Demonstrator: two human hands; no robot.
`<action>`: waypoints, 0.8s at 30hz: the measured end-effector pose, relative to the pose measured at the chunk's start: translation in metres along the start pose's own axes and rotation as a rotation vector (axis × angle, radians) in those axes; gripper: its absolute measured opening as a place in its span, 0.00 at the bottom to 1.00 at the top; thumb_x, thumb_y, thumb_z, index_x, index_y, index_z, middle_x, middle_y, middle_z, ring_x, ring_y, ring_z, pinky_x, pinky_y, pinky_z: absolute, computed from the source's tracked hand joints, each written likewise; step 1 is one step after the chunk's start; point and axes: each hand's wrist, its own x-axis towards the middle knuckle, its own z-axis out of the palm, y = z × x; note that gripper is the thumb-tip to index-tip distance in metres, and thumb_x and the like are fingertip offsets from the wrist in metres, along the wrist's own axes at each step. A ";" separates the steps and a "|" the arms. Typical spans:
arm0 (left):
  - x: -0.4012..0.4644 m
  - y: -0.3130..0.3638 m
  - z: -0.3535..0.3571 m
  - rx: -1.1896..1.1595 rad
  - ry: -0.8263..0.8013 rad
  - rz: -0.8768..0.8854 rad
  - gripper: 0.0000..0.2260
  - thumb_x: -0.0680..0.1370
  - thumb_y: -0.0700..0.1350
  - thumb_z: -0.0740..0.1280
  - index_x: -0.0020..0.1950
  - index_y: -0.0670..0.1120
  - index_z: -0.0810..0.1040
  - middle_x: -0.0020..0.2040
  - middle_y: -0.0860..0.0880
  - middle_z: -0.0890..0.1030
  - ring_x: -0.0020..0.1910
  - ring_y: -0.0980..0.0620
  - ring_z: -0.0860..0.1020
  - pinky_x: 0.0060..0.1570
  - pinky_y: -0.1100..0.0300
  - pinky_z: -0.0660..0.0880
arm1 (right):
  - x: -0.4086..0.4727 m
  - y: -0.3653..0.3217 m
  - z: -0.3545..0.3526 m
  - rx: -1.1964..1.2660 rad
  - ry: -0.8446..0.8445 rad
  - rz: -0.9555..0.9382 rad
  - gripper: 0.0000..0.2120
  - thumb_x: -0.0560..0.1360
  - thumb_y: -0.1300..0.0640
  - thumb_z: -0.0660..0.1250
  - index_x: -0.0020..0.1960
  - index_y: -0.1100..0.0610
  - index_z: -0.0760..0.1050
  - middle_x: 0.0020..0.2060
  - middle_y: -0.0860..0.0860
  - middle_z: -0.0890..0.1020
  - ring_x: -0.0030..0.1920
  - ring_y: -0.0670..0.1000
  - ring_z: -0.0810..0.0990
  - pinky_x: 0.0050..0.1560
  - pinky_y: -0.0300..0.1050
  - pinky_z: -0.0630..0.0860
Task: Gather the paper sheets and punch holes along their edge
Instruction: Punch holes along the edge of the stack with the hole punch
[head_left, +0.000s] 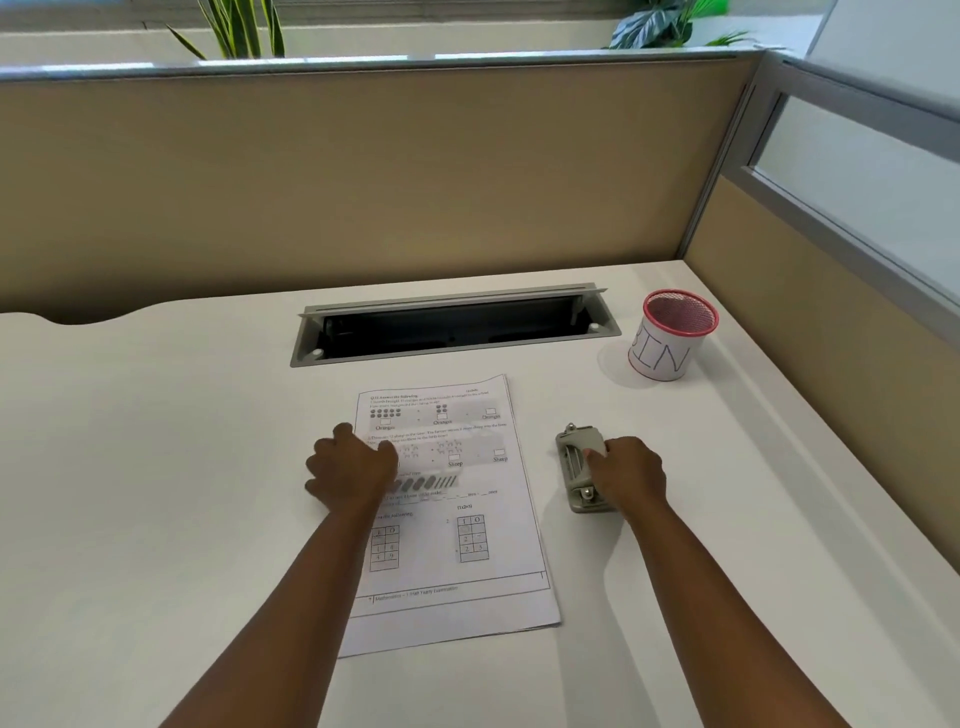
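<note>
The paper sheets (457, 519) lie flat near the middle of the white table (156, 467), printed side up, stacked so that a second edge peeks out along the bottom and the lower left corner. The stack's long sides run toward twelve o'clock with a slight tilt, its top edge stopping short of the cable tray.

The left hand (353, 467) rests on the left edge of the stack, at about nine o'clock from its centre, knuckles up and fingers curled down onto the paper; whether it pinches the edge or merely presses I cannot tell. At three o'clock from the sheets, apart from their right edge by a strip of bare table, sits the grey hole punch (581, 467), its length running toward twelve. The right hand (631, 475) grips it from the right side, fingers wrapped over its lever.

Out at one o'clock, well apart from the punch, a pink-rimmed mesh cup (670, 338) marked "BIN" stands upright near the back right corner. At twelve o'clock the cable tray (457, 325) is sunk in the table, its lid up. Beige partition walls (363, 182) close the back and right edges. From seven to ten o'clock the table runs wide and bare, and its back edge has a curved notch at far left.
</note>
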 end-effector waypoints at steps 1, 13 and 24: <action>-0.001 -0.002 0.000 0.003 -0.018 -0.020 0.25 0.74 0.48 0.65 0.69 0.42 0.67 0.67 0.38 0.69 0.68 0.38 0.66 0.66 0.45 0.63 | -0.001 -0.001 0.001 -0.021 0.013 0.002 0.14 0.77 0.55 0.61 0.53 0.64 0.77 0.52 0.61 0.81 0.55 0.60 0.78 0.44 0.42 0.67; -0.004 -0.014 -0.016 -0.054 -0.153 -0.131 0.25 0.75 0.51 0.63 0.69 0.41 0.65 0.69 0.39 0.66 0.69 0.39 0.64 0.66 0.46 0.63 | -0.038 -0.019 0.019 -0.097 0.287 -0.277 0.11 0.77 0.63 0.57 0.51 0.65 0.76 0.51 0.61 0.79 0.53 0.59 0.77 0.46 0.40 0.68; 0.005 -0.012 -0.027 -0.247 -0.342 -0.179 0.23 0.75 0.47 0.64 0.66 0.36 0.69 0.67 0.36 0.69 0.65 0.37 0.69 0.64 0.46 0.69 | -0.063 -0.040 0.061 -0.271 -0.009 -0.284 0.17 0.78 0.51 0.60 0.57 0.64 0.74 0.57 0.60 0.77 0.61 0.57 0.73 0.60 0.46 0.69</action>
